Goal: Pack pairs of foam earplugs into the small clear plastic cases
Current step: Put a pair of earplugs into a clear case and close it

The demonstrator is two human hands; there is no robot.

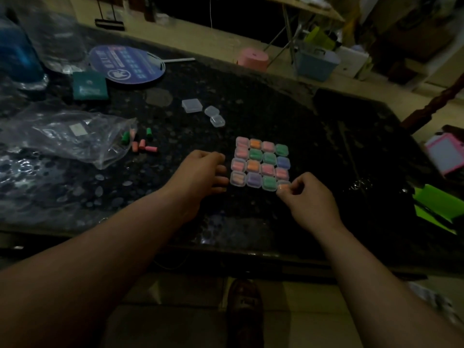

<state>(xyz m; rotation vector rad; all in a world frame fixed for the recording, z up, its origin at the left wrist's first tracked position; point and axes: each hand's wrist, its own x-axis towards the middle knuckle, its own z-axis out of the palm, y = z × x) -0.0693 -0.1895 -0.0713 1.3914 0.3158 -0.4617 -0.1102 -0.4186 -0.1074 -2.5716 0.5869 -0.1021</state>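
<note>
- right hand [305, 197] pinches corner case [283, 185], at near-right corner of 4x4 grid of filled cases [261, 162] on desk [251, 109]
- left hand [200, 172] fingers loosely curled, holds nothing, just beside grid's left edge
- loose earplugs [141, 144] at plastic bag [75, 136] mouth, left of grid
- 3 empty cases [192, 106] behind grid

no text can be read. the round blue fan [126, 64] carries rows of print and a white emblem, and the green pouch [90, 85] a pale mark, all too blurred.
</note>
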